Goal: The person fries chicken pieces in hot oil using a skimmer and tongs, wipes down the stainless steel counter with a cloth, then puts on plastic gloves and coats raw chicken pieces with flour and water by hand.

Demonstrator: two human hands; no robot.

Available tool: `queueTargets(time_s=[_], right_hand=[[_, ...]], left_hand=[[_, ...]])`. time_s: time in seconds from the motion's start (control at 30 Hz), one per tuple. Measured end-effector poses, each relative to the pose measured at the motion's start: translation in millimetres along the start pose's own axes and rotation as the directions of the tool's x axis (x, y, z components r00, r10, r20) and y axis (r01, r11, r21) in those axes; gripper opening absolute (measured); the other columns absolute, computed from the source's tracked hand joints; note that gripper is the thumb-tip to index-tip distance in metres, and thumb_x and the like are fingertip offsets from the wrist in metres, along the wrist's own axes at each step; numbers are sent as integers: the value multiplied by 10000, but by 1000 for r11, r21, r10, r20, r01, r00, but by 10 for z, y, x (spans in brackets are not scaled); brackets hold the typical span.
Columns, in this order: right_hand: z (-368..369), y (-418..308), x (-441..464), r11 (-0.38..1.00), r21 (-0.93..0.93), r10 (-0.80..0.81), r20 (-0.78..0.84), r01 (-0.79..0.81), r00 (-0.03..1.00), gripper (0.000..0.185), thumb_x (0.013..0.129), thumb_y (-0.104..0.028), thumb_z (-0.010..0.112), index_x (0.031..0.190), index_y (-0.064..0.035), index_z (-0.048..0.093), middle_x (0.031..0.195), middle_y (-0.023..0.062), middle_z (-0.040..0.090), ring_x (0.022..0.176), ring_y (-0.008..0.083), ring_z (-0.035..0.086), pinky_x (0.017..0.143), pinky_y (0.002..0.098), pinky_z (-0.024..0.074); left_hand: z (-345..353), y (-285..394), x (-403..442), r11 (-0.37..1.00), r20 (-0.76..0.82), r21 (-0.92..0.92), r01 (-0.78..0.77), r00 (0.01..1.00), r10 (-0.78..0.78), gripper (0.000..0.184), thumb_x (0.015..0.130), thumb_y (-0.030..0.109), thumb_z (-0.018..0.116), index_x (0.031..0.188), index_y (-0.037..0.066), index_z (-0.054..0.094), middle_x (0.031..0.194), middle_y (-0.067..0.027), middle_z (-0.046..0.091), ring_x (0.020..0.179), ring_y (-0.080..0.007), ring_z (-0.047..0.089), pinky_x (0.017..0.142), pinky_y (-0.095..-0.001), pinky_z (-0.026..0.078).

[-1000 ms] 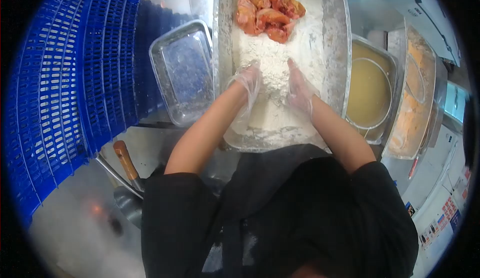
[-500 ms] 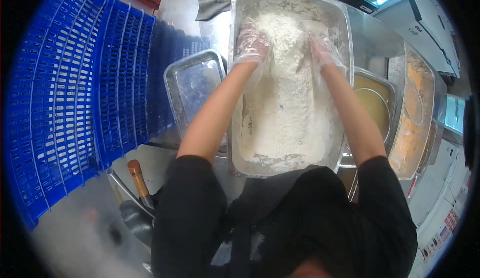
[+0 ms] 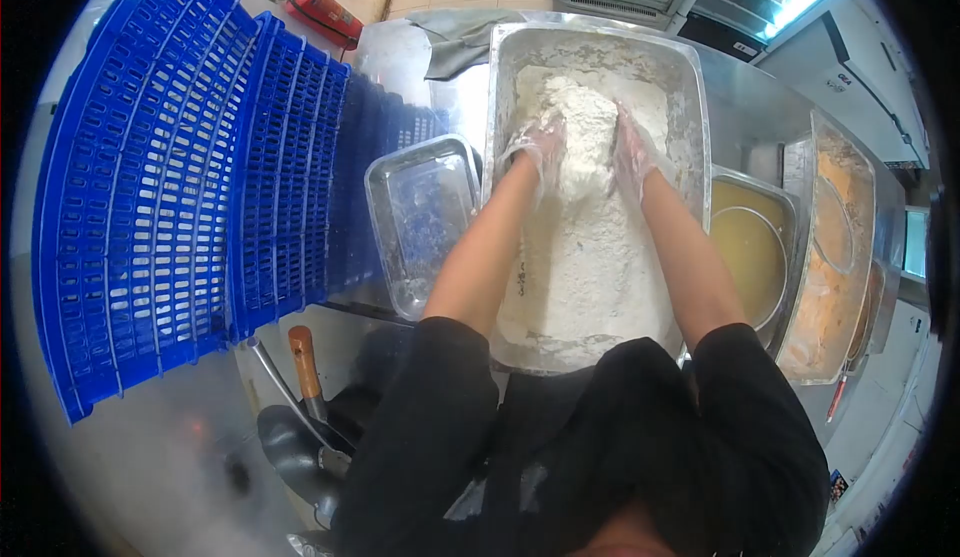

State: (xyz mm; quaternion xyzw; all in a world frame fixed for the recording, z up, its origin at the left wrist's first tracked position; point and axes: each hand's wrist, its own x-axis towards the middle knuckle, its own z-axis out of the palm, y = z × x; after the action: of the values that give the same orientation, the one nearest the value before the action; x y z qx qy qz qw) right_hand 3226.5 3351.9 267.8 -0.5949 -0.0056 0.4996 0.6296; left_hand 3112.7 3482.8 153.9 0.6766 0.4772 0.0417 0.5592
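A large metal tub holds white flour. Both of my hands wear clear plastic gloves dusted with flour. My left hand lies against the left side of a flour-covered mound, its fingers partly buried. On the mound's right side is my right hand, fingers stretched out and pointing up the tub. The mound sits between my palms. What lies under its flour is hidden.
Left of the tub stand an empty metal tray and blue plastic crates. To the right are a container of yellowish liquid and a tray of orange-tinted powder. A wooden-handled utensil is at lower left.
The reddish meat pieces seen at the tub's far end no longer show; a floury mound is there now. My hands went up the tub, then drew closer together around the mound. The view has shifted.
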Motion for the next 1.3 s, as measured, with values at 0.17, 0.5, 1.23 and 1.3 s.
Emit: queueTargets(time_s=[0.17,0.5,1.23,1.3], right_hand=[[-21,158,-810,960,253,55,250,-120,967,495,937,-406,404,1290,-69,489,1274,123,505,1143,204,480,988,333,372],[-606,1080,-1568,950,32,286,306,-310,908,424,956,-306,400,1284,-51,482,1268,110,513,1116,194,510,957,322,408],[-558,657,-2051,722,-646,441,153,-248,884,707,869,-598,429,1249,-5,499,1231,119,546,1081,245,541,887,350,451],[-517,567,-2179,697,-506,660,178,-507,730,658,853,-550,522,1205,6,531,1122,100,607,986,188,587,830,295,471]], left_hand=[[230,-399,-603,986,-65,69,155,987,-150,930,777,678,449,1344,-52,352,1404,-263,315,1328,-374,278,1102,-370,207],[324,-295,-2446,822,264,-91,562,809,-524,601,852,427,591,1282,20,483,1218,-133,550,1083,-183,520,960,-297,378],[485,-591,-2505,871,486,-198,449,817,-310,587,856,523,511,1261,99,513,1195,-97,562,1058,-226,516,900,-342,406],[317,5,-2807,841,516,-362,402,838,-178,532,869,503,506,1183,78,561,1131,-81,579,998,-162,512,857,-300,408]])
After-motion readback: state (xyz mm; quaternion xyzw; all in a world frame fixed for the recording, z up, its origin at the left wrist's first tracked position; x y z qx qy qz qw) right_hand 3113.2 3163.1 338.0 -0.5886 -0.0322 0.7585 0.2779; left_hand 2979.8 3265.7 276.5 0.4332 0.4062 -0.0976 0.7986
